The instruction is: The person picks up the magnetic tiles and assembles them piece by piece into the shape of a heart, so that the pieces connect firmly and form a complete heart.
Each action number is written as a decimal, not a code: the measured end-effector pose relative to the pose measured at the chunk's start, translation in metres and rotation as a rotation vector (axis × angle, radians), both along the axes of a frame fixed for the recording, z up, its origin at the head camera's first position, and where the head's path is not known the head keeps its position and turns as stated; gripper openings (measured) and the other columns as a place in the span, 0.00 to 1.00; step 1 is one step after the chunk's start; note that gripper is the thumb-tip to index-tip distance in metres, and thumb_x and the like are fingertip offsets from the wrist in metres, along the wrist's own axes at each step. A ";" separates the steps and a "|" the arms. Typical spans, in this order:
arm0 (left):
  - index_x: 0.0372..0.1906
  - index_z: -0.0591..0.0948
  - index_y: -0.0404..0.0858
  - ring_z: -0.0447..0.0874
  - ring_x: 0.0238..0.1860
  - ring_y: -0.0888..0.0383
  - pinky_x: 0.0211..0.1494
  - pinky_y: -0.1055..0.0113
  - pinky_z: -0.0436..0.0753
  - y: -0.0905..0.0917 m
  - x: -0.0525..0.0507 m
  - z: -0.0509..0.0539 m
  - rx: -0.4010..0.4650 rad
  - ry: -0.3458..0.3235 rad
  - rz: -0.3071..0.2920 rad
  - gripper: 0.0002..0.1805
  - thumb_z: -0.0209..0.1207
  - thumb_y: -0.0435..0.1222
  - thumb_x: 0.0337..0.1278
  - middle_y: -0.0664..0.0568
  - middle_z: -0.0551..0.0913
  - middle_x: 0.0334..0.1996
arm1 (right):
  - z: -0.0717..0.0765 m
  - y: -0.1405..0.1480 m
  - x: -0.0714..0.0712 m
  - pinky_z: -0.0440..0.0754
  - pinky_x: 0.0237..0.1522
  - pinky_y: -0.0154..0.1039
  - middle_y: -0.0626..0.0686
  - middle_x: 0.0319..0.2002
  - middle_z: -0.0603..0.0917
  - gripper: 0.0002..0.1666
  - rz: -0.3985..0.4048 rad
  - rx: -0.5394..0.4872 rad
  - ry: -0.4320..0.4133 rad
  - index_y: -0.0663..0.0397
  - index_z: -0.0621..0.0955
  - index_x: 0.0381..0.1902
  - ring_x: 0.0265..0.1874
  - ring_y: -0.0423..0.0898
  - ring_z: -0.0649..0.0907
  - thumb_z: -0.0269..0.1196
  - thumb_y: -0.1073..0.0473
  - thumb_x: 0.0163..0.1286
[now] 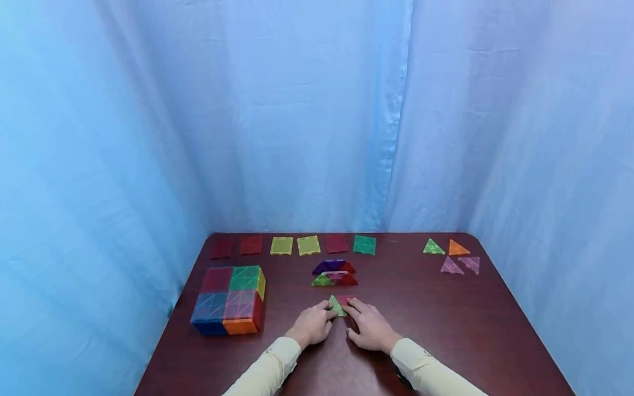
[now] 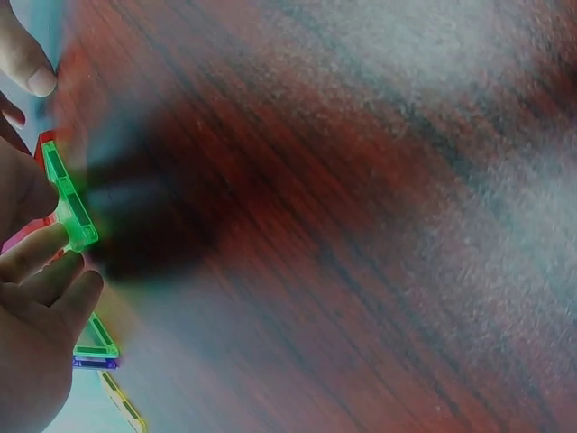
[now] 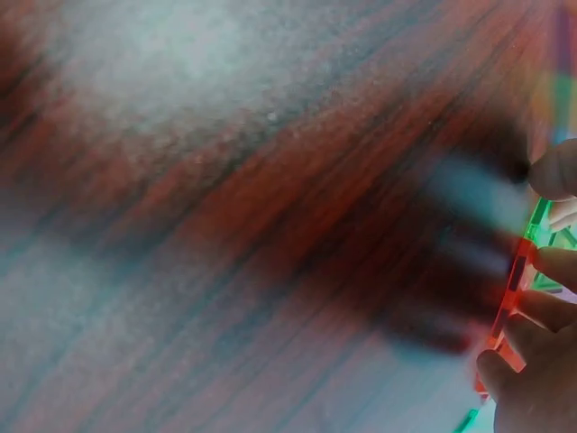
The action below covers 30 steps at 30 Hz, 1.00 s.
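In front of me, a green triangle magnetic tile (image 1: 337,306) meets red triangle tiles (image 1: 350,300) along one side. My left hand (image 1: 314,323) pinches the green triangle between thumb and finger at its left side. With its fingers spread, my right hand (image 1: 370,325) presses on the red part; its thumb stays apart from the tiles. In the right wrist view the red tile edge (image 3: 514,284) runs under the fingertips. Just beyond the hands stand two joined strips of triangles, one green, pink and red (image 1: 334,279), the other purple and red (image 1: 334,267).
A block of coloured square tiles (image 1: 229,300) stands at the left. Along the far edge lie several squares, among them a yellow one (image 1: 282,246) and a green one (image 1: 364,245). Loose triangles, including an orange one (image 1: 458,248), lie at the far right. Blue curtains (image 1: 297,110) surround the table.
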<state>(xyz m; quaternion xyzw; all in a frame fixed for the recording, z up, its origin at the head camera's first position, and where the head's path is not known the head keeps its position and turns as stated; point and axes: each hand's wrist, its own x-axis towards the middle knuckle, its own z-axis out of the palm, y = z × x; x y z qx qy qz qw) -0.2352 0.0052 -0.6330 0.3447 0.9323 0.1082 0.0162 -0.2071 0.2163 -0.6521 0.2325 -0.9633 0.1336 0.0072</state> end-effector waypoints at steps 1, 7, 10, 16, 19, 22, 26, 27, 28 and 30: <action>0.58 0.86 0.47 0.86 0.53 0.55 0.52 0.63 0.85 0.001 0.000 0.000 0.004 -0.001 -0.003 0.19 0.61 0.36 0.63 0.51 0.81 0.58 | 0.000 0.001 0.001 0.74 0.65 0.60 0.63 0.70 0.73 0.35 0.000 -0.002 0.000 0.58 0.76 0.69 0.71 0.60 0.72 0.66 0.50 0.66; 0.58 0.86 0.45 0.86 0.53 0.54 0.54 0.61 0.85 0.002 -0.002 0.004 0.031 0.001 -0.004 0.19 0.60 0.34 0.63 0.49 0.81 0.57 | 0.005 0.005 0.000 0.76 0.61 0.61 0.64 0.69 0.75 0.35 0.031 -0.019 0.044 0.60 0.77 0.67 0.69 0.61 0.74 0.67 0.51 0.65; 0.58 0.86 0.44 0.86 0.54 0.53 0.54 0.61 0.85 0.002 -0.002 0.004 0.039 0.000 -0.006 0.19 0.61 0.34 0.63 0.49 0.81 0.57 | 0.007 0.006 0.000 0.76 0.61 0.62 0.64 0.69 0.74 0.35 0.039 -0.026 0.030 0.60 0.77 0.67 0.69 0.61 0.74 0.68 0.52 0.65; 0.60 0.85 0.47 0.85 0.53 0.54 0.54 0.61 0.85 0.003 0.000 0.002 0.021 0.008 -0.001 0.21 0.61 0.33 0.62 0.51 0.82 0.55 | 0.006 0.009 -0.001 0.72 0.66 0.61 0.61 0.73 0.70 0.36 0.030 -0.033 -0.075 0.55 0.74 0.71 0.72 0.59 0.71 0.66 0.52 0.67; 0.61 0.84 0.48 0.83 0.53 0.53 0.55 0.61 0.84 0.005 -0.001 0.002 -0.021 0.052 -0.016 0.23 0.61 0.34 0.61 0.51 0.81 0.53 | 0.004 0.014 -0.004 0.73 0.65 0.62 0.62 0.72 0.72 0.36 0.039 -0.081 -0.057 0.58 0.74 0.70 0.71 0.60 0.72 0.66 0.52 0.66; 0.62 0.83 0.50 0.82 0.51 0.53 0.56 0.62 0.82 0.008 -0.001 0.001 -0.071 0.110 -0.043 0.24 0.61 0.35 0.60 0.51 0.81 0.52 | 0.001 0.029 -0.012 0.75 0.62 0.64 0.63 0.69 0.75 0.35 0.001 -0.115 0.003 0.60 0.76 0.68 0.68 0.62 0.75 0.67 0.52 0.66; 0.61 0.84 0.52 0.80 0.49 0.54 0.54 0.62 0.81 0.009 0.000 -0.001 -0.104 0.131 -0.042 0.23 0.61 0.37 0.61 0.52 0.80 0.51 | 0.005 0.070 -0.033 0.73 0.62 0.68 0.67 0.68 0.74 0.35 -0.161 -0.113 0.021 0.63 0.75 0.68 0.67 0.65 0.75 0.66 0.52 0.68; 0.61 0.84 0.53 0.79 0.49 0.54 0.54 0.62 0.81 0.009 0.000 -0.001 -0.106 0.129 -0.037 0.23 0.61 0.37 0.61 0.53 0.80 0.50 | 0.007 0.085 -0.040 0.72 0.64 0.68 0.68 0.69 0.73 0.35 -0.213 -0.101 0.011 0.64 0.74 0.68 0.68 0.66 0.73 0.65 0.52 0.69; 0.61 0.84 0.53 0.79 0.49 0.55 0.54 0.63 0.80 0.009 0.000 -0.001 -0.109 0.127 -0.031 0.23 0.61 0.37 0.61 0.53 0.80 0.50 | 0.008 0.100 -0.046 0.71 0.64 0.69 0.69 0.69 0.72 0.36 -0.262 -0.091 0.004 0.66 0.72 0.69 0.69 0.67 0.72 0.64 0.52 0.69; 0.62 0.83 0.54 0.78 0.50 0.55 0.55 0.62 0.80 0.009 0.000 -0.001 -0.114 0.125 -0.028 0.23 0.60 0.37 0.61 0.53 0.80 0.51 | 0.010 0.132 -0.057 0.69 0.64 0.70 0.72 0.70 0.69 0.37 -0.357 -0.070 -0.014 0.70 0.70 0.70 0.69 0.70 0.70 0.62 0.52 0.70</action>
